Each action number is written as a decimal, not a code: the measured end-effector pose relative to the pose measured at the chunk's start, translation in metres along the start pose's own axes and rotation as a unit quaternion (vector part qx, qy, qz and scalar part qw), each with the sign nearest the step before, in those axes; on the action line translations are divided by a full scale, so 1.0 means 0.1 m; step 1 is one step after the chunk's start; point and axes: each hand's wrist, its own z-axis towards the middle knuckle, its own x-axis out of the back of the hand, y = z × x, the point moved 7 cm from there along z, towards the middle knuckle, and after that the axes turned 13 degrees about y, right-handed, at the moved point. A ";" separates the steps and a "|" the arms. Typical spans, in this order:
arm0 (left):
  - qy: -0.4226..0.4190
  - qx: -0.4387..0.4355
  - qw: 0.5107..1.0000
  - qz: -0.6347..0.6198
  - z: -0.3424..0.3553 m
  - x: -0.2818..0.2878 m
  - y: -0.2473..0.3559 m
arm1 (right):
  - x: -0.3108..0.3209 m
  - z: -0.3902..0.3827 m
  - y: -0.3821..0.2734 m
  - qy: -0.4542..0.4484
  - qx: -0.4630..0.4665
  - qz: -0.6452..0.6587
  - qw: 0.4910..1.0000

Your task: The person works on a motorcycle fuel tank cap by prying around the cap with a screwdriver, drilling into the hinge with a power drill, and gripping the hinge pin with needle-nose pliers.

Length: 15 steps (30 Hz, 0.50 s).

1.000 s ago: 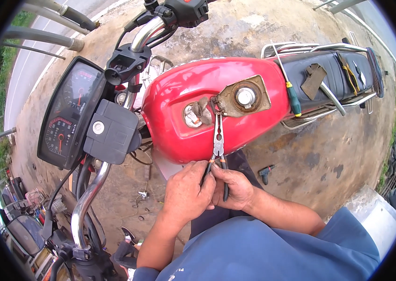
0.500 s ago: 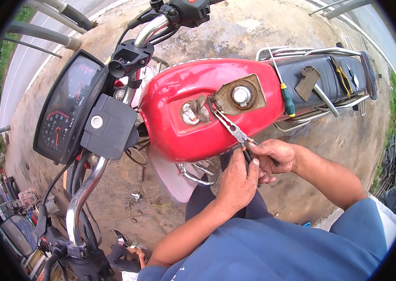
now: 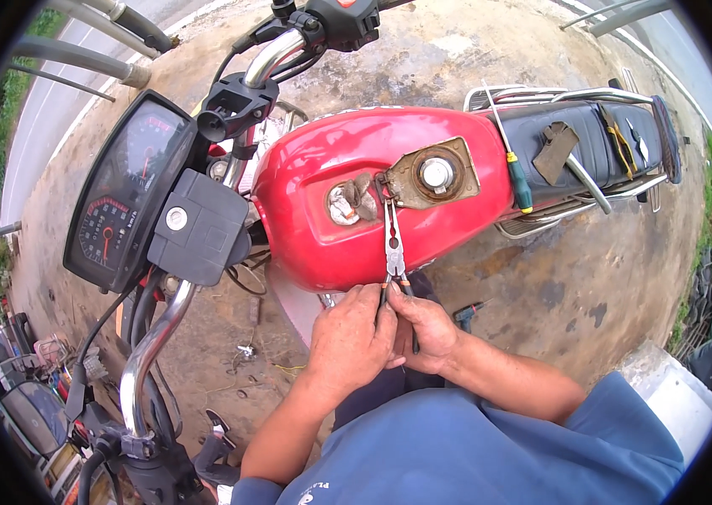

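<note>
Pliers (image 3: 394, 244) lie along the red fuel tank (image 3: 322, 177), nose at the hinge of the open filler cap (image 3: 433, 175). Left hand (image 3: 349, 343) and right hand (image 3: 425, 330) both clench the handles, hands touching. Screwdriver (image 3: 514, 168) rests on the seat (image 3: 592, 139).

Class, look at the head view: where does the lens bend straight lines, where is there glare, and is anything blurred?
In the head view, fisheye distortion curves the railing bars and the seat rack near the black rim; soft daylight leaves pale glare on the red fuel tank and the chrome handlebar; both hands, left hand and right hand, and the pliers look sharp.
</note>
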 end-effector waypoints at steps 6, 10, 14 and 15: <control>0.044 0.113 0.966 -0.230 -0.10 -0.71 0.18 | 0.45 -0.38 -0.83 0.008 -0.135 -0.273 0.952; -0.002 0.114 0.975 -0.189 -0.08 -0.31 0.05 | 0.20 -0.24 -0.35 -0.058 -0.091 -0.104 0.989; -0.011 0.035 0.999 -0.033 0.00 0.19 -0.05 | -0.16 0.10 0.08 -0.072 0.004 0.080 0.994; -0.038 0.049 0.998 -0.002 0.03 0.24 -0.09 | -0.24 0.13 0.11 -0.053 0.030 0.069 0.996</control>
